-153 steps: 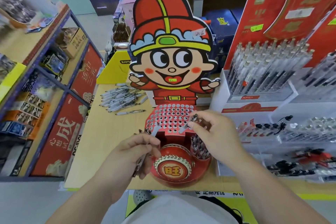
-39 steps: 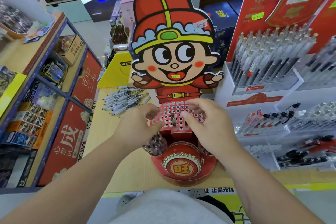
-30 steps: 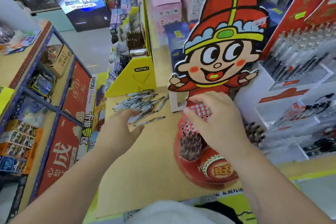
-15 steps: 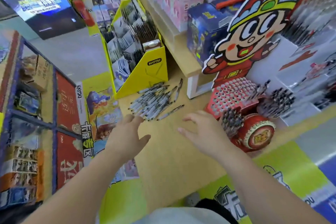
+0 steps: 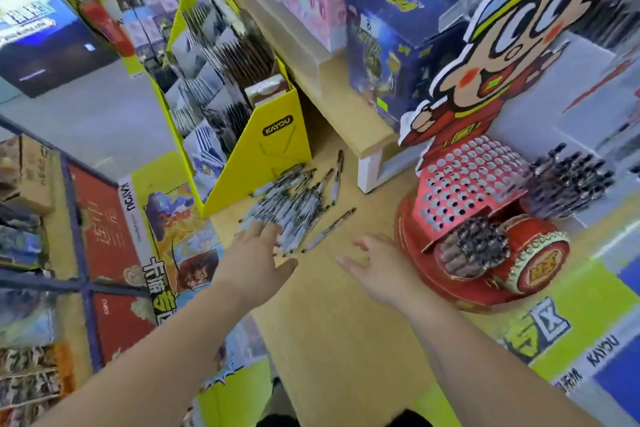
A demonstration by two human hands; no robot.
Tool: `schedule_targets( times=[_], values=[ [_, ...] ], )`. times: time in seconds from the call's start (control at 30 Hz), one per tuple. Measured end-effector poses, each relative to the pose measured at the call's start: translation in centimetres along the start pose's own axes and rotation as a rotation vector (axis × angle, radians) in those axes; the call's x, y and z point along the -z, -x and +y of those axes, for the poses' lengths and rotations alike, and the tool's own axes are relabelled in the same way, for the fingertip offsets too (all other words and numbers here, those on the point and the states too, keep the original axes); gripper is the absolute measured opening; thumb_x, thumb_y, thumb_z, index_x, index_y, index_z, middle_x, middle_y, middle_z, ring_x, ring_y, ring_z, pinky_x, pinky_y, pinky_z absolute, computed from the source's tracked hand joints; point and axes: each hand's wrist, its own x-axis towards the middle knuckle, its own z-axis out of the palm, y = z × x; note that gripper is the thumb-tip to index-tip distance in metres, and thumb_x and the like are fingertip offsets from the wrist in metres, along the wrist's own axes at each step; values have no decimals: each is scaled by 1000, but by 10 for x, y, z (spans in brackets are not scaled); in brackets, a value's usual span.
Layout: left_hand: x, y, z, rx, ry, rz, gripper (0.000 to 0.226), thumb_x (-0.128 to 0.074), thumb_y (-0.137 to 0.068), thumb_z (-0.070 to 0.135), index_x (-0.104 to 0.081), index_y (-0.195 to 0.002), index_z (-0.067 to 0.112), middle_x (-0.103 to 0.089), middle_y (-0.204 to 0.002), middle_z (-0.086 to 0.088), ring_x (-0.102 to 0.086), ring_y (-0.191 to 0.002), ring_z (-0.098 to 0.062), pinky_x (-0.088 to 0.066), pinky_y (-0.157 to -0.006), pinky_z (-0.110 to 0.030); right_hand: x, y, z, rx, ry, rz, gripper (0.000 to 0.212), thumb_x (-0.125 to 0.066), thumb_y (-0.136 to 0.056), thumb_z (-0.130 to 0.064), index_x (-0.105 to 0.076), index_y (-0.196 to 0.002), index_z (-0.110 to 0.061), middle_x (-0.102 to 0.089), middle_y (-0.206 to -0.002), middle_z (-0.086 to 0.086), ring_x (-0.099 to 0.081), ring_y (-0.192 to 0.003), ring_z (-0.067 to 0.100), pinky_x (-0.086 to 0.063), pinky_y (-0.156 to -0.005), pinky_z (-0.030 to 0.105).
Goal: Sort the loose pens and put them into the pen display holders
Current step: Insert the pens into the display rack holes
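A pile of loose grey-and-black pens (image 5: 294,198) lies on the wooden table (image 5: 332,322) in front of a yellow card stand. My left hand (image 5: 258,253) is stretched out flat, fingertips at the near edge of the pile, holding nothing. My right hand (image 5: 375,262) hovers open over the table, just left of the red pen display holder (image 5: 464,184). That holder has a slanted panel of holes, a cartoon figure backboard and side cups packed with pens (image 5: 471,246).
The yellow card stand (image 5: 263,156) stands behind the pens. A wooden shelf (image 5: 346,114) with blue and pink boxes rises at the back. A shelving unit with red panels (image 5: 104,236) lies left of the table. More pens fill a cup (image 5: 568,180) at right.
Both hands left the red holder and swung left toward the loose pile. The view turned left. My left hand now reaches the pile's edge; the right hand trails open.
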Motion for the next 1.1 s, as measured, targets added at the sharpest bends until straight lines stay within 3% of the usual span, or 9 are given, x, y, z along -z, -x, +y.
schedule_targets(
  times=[0.37, 0.43, 0.57, 0.7, 0.8, 0.9, 1.1],
  values=[
    [-19, -127, -41, -265, -131, -118, 74, -54, -92, 60, -34, -151, 20, -41, -149, -10, -44, -134, -33, -47, -102, -43, -70, -40, -32, -311, -243, 201, 66, -62, -93, -49, -42, -148, -18, -47, -142, 3, -51, -126, 19, -40, -102, 27],
    [-21, -134, -40, -288, -127, -110, 73, -54, -93, 60, -37, -149, 16, -44, -146, -11, -47, -131, -33, -49, -100, -42, -77, -44, -36, -346, -272, 244, 65, -62, -94, -47, -43, -148, -15, -48, -140, 5, -52, -122, 21, -40, -98, 26],
    [-25, -144, -34, -305, -48, -72, 68, -56, -95, 53, -42, -147, 11, -48, -144, -12, -49, -131, -32, -46, -102, -41, -85, -58, -41, -390, -319, 323, 60, -62, -94, -47, -48, -142, -13, -50, -133, 4, -50, -98, 15, -37, -84, 24],
    [-28, -155, -28, -281, -5, -48, 60, -57, -97, 48, -52, -138, 5, -54, -136, -17, -55, -123, -33, -50, -98, -41, -93, -75, -46, -405, -370, 409, 56, -69, -88, -48, -59, -132, -15, -56, -115, 2, -56, -98, 18, -37, -77, 24],
    [-28, -162, -20, -219, -37, -56, 56, -55, -96, 53, -59, -123, 4, -59, -122, -17, -60, -111, -35, -52, -87, -40, -98, -86, -51, -476, -428, 484, 62, -78, -79, -51, -64, -126, -13, -66, -103, -1, -62, -92, 17, -42, -73, 25],
    [-28, -168, -10, -205, -53, -86, 54, -57, -93, 56, -61, -111, 4, -62, -109, -17, -63, -99, -35, -52, -76, -39, -98, -95, -52, -502, -443, 519, 52, -78, -81, -46, -70, -121, -15, -69, -95, -4, -60, -81, 10, -44, -71, 22],
    [-23, -174, 2, -224, -66, -175, 45, -67, -89, 52, -52, -90, 9, -55, -84, -7, -53, -76, -25, -28, -49, -31, -98, -97, -50, -511, -500, 542, 37, -80, -81, -33, -72, -112, -16, -64, -83, -10, -64, -79, 11, -49, -70, 23]
  ],
)
